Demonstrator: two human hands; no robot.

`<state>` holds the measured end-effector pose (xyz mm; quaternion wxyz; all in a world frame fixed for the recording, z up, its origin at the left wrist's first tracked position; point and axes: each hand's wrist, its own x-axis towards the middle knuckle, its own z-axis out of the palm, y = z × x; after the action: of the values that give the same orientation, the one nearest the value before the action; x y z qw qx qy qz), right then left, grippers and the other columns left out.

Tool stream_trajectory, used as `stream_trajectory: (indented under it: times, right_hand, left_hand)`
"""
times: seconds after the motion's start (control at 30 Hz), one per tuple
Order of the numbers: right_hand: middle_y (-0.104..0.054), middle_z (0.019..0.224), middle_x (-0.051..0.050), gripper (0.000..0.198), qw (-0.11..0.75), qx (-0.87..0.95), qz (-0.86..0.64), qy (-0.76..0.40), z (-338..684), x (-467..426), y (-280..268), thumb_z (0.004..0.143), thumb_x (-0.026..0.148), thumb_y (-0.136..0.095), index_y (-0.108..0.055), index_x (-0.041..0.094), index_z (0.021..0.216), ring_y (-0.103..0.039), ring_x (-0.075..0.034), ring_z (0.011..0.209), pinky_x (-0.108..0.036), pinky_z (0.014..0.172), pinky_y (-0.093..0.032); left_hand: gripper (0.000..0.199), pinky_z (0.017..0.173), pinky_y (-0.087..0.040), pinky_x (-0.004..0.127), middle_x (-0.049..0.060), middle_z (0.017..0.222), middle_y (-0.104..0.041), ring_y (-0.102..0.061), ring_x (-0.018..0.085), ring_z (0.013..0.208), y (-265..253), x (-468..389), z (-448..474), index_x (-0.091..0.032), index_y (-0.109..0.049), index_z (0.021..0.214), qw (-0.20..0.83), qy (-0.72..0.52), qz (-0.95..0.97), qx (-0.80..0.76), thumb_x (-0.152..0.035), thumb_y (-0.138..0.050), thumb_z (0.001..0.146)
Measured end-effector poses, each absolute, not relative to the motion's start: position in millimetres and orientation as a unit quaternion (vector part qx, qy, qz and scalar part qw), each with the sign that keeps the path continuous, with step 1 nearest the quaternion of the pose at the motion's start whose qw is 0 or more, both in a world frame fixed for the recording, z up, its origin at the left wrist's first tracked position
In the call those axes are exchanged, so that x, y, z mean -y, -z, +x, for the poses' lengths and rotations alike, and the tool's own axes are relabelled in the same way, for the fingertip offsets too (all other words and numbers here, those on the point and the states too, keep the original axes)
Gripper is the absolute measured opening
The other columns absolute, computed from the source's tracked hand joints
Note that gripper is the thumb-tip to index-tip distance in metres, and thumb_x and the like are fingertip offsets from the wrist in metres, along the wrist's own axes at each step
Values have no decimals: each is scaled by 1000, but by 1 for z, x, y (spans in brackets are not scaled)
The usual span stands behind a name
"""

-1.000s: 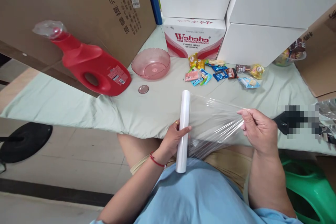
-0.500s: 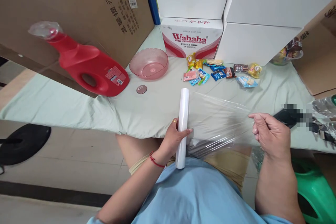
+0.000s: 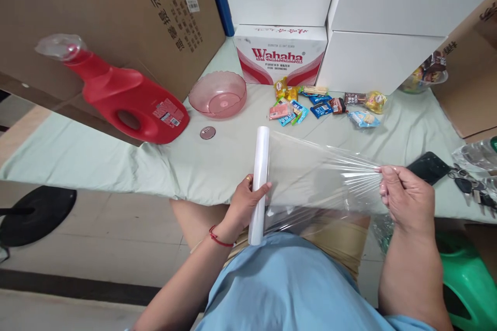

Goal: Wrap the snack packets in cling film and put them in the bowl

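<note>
My left hand [image 3: 246, 199] is wrapped round a white roll of cling film [image 3: 259, 186], held nearly upright over the table's front edge. A clear sheet of film [image 3: 314, 173] stretches from the roll to the right. Its far end is pinched in my right hand [image 3: 407, 194], where the film gathers into creases. Beyond the film lie several small wrapped snacks [image 3: 321, 108]. A pink transparent bowl [image 3: 218, 95] stands on the cloth to their left, with a small round disc [image 3: 207, 133] in front of it.
A red jug-like bottle [image 3: 135, 101] leans across the left side by a cardboard box [image 3: 128, 5]. At the back stands a Wahaha carton [image 3: 280, 55]. Near my right hand lie a black flat case [image 3: 430, 166] and keys [image 3: 464, 182]. A green stool [image 3: 466, 279] is below the table.
The roll and my left hand have shifted left, and my right hand slightly right. More film spans between them, pulled tighter and creased at the right hand.
</note>
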<state>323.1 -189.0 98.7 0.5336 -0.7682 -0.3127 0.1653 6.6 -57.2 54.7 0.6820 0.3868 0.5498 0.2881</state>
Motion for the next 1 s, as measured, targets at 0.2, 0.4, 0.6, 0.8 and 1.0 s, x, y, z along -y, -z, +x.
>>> stream_trajectory:
  times: [0.2, 0.4, 0.6, 0.8, 1.0]
  right_hand:
    - [-55, 58, 5, 41, 521, 307, -773, -194, 333, 191, -90, 92, 62, -73, -80, 22, 98, -44, -8, 39, -19, 31, -30]
    - [-53, 56, 6, 45, 535, 278, -761, -238, 340, 185, -71, 89, 63, -75, -79, 21, 102, -42, -7, 37, -18, 30, -27]
    - [-51, 55, 6, 44, 577, 287, -729, -233, 343, 161, -74, 89, 62, -75, -78, 20, 99, -40, -7, 38, -18, 31, -24]
    - [-50, 53, 8, 54, 567, 308, -712, -278, 352, 119, -63, 84, 64, -75, -74, 18, 114, -38, -7, 37, -18, 33, -22]
    - [-48, 49, 9, 68, 469, 289, -750, -365, 363, 88, -17, 72, 69, -74, -71, 13, 110, -34, -7, 35, -21, 34, -20]
  left_hand:
    - [55, 55, -44, 25, -3, 71, -63, -57, 13, 60, -57, 43, -11, -20, -62, 88, 697, -264, 384, -545, -59, -91, 65]
    - [52, 71, -56, 29, 7, 95, -77, -67, 18, 78, -65, 39, -26, -19, -67, 94, 736, -291, 329, -515, -60, -90, 69]
    - [51, 65, -53, 28, 5, 98, -75, -65, 16, 74, -87, 29, -32, -21, -67, 107, 627, -332, 497, -499, -67, -75, 85]
    - [56, 67, -51, 31, 3, 87, -70, -70, 22, 77, -79, -10, -21, -22, -62, 116, 532, -310, 591, -522, -71, -63, 90]
    - [36, 70, -46, 34, 5, 78, -66, -65, 26, 78, -40, -44, -8, -24, -58, 85, 365, -154, 686, -610, -57, -49, 96]
